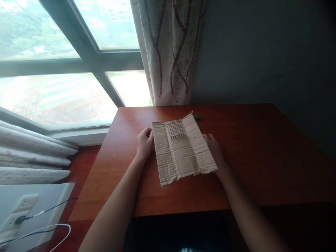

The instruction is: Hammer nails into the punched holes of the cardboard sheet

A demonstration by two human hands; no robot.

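A creased sheet of brown cardboard lies on a reddish wooden table. Near its far edge it has a grid of small holes with a row of small metal pins along the grid's near side. My left hand grips the sheet's left edge, fingers curled. My right hand holds the right edge; its fingers are partly hidden under the cardboard. A small dark object lies on the table just behind the sheet's far right corner.
A patterned curtain hangs behind the table beside a large window. To the left are rolled pale fabric and a white wall socket with a plugged cable. A dark wall stands at right.
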